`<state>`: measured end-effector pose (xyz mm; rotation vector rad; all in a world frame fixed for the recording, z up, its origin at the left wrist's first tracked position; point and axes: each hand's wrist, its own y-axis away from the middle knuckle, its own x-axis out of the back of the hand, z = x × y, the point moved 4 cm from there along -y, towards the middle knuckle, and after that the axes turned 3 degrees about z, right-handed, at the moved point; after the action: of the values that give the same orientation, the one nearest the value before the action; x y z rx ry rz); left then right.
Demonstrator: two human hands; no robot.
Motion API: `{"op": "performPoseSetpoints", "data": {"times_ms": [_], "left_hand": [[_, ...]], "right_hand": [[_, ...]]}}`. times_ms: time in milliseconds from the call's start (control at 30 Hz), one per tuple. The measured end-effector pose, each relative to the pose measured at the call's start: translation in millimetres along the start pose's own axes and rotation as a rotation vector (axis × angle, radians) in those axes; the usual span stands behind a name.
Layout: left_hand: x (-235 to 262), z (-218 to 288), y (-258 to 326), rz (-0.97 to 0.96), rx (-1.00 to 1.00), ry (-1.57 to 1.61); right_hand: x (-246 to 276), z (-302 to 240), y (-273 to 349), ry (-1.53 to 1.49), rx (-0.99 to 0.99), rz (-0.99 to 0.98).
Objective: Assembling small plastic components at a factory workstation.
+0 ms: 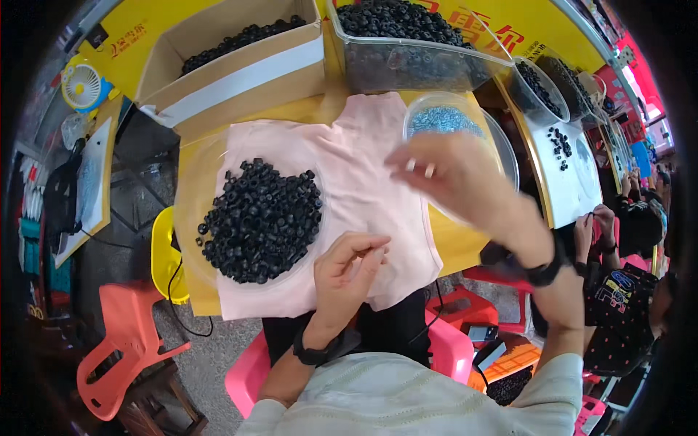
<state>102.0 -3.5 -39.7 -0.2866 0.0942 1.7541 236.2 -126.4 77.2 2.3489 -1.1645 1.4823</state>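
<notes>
My left hand (pixel 347 275) is over the lower middle of a pink cloth (pixel 378 156), thumb and fingertips pinched together; whatever they hold is too small to make out. My right hand (pixel 451 174) is raised over the cloth's right side, fingers curled together and slightly blurred. Two small white spots show at its fingers, and its grip is partly hidden. Just beyond it stands a clear round tub (pixel 418 109) of tiny light-blue pieces (pixel 445 120). Left of my left hand, a heap of small black ring-like parts (pixel 262 221) fills a shallow clear round tray (pixel 203 161).
At the table's back stand a cardboard box (pixel 240 91) and a clear plastic bin (pixel 407 65), both with black parts. Another tub (pixel 534 94) is on the right-hand table. A red chair (pixel 123 341) and yellow basket (pixel 166 254) are left. A co-worker's hands (pixel 595 225) show at right.
</notes>
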Motion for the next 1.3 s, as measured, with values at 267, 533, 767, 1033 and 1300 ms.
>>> {"op": "performPoseSetpoints", "data": {"times_ms": [267, 533, 767, 1033, 1300], "left_hand": [[74.0, 81.3, -14.6, 0.239, -0.191, -0.698], [89.1, 76.0, -20.2, 0.159, -0.286, -1.226], [98.0, 62.1, -25.8, 0.145, -0.250, -1.165], [93.9, 69.7, -23.7, 0.184, -0.146, -0.944], [101.9, 71.8, -17.0, 0.245, -0.221, -0.849]], "right_hand": [[9.0, 2.4, 59.9, -0.034, -0.189, 0.133], [-27.2, -17.5, 83.9, -0.156, -0.252, 0.095], [-64.6, -16.8, 78.0, -0.067, -0.180, 0.122], [-86.1, -14.2, 72.6, 0.117, -0.027, 0.007], [-90.0, -10.4, 73.7, 0.148, -0.009, 0.013]]}}
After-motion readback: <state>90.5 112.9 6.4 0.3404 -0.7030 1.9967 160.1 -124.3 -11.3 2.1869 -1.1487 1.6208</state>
